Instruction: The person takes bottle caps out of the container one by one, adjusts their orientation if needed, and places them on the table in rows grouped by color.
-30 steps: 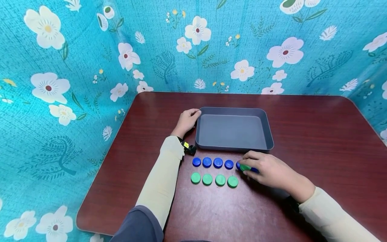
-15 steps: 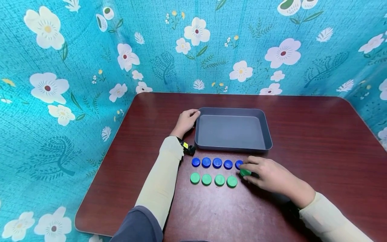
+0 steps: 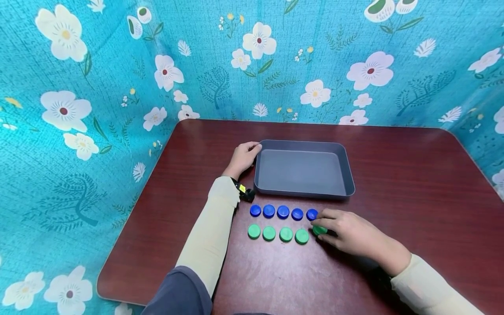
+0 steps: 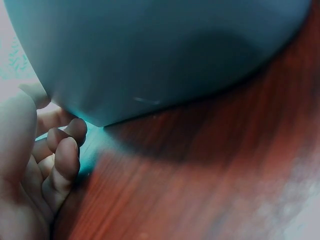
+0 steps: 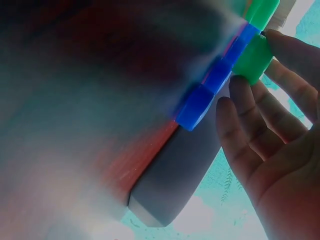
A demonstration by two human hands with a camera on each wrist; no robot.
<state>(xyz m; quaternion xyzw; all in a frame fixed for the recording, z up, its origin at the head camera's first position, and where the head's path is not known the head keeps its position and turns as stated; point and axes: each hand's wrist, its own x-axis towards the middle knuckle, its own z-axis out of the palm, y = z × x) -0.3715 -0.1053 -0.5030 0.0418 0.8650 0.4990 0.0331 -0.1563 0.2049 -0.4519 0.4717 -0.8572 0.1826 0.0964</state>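
Observation:
My left hand (image 3: 242,158) holds the grey rectangular tray (image 3: 301,192) at its far left corner; in the left wrist view the thumb is at the rim and the other fingers (image 4: 65,160) curl beneath. Between thumb and fingertips my right hand (image 3: 348,229) pinches a green bottle cap (image 3: 320,229), at the right end of a row of green caps (image 3: 285,234). Behind runs a row of blue bottle caps (image 3: 283,212), its right end partly hidden by my right hand. The right wrist view has the pinched cap beside several blue caps (image 5: 195,107).
The dark red wooden table (image 3: 413,175) has rounded corners. A blue flowered curtain (image 3: 220,57) hangs behind it and along its left side. A small black wrist camera (image 3: 247,193) sits near the tray's front left corner.
My right hand has brought the green cap nearer to me, from over the blue row to the end of the green row. The left hand keeps its place on the tray.

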